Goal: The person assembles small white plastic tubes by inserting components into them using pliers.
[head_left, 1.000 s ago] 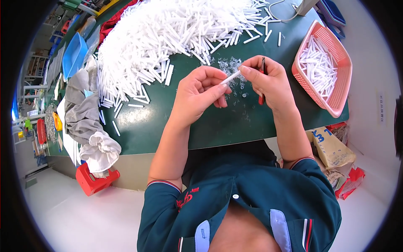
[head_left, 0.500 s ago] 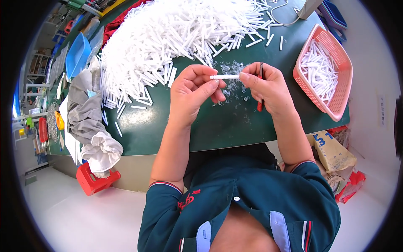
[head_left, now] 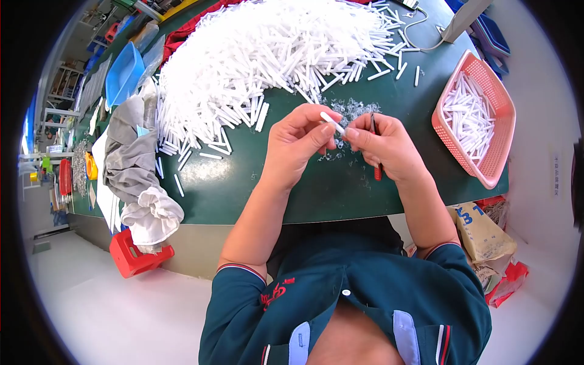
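A short white plastic stick (head_left: 332, 123) is held aslant between my two hands above the green table (head_left: 231, 198). My left hand (head_left: 293, 145) pinches it near its upper left end with thumb and fingers. At its lower right end the thumb and fingers of my right hand (head_left: 392, 146) are closed on it. A slim tool with a red handle (head_left: 378, 174) and a dark metal tip is also tucked in my right hand; its exact kind is unclear. Small clear plastic trimmings (head_left: 356, 109) lie scattered just beyond and beneath my hands.
A large heap of similar white sticks (head_left: 261, 55) covers the back of the table. A pink basket (head_left: 507, 125) holding more sticks stands at the right. Grey cloth (head_left: 129, 152) and a blue tray (head_left: 123, 74) are at the left. A cable (head_left: 413, 38) lies at the back right.
The stick has turned from nearly level to slanting down to the right. My hands are closer together and slightly lower. The whole view has shifted a little.
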Action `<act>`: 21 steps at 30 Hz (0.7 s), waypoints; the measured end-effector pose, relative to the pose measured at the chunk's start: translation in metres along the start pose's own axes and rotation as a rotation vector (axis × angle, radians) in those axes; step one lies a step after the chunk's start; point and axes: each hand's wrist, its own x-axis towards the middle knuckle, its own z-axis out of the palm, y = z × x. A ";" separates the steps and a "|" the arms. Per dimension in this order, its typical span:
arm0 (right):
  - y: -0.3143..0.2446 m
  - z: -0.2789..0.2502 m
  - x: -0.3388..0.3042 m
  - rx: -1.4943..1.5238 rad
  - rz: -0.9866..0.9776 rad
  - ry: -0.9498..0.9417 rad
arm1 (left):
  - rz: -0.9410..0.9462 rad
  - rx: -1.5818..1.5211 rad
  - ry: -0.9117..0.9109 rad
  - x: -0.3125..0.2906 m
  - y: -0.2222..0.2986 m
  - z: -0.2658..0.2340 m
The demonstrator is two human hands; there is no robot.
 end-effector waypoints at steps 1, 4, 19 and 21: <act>0.000 0.000 0.000 -0.019 0.011 -0.017 | 0.023 0.020 -0.005 0.000 -0.001 0.000; -0.001 -0.002 -0.001 -0.239 -0.151 0.058 | 0.052 0.055 -0.011 -0.002 0.001 0.002; 0.001 0.001 -0.003 -0.912 -0.628 0.215 | 0.566 0.945 -0.013 0.004 -0.009 0.009; 0.001 0.001 -0.003 -0.914 -0.628 0.206 | 0.575 0.950 -0.014 0.003 -0.008 0.009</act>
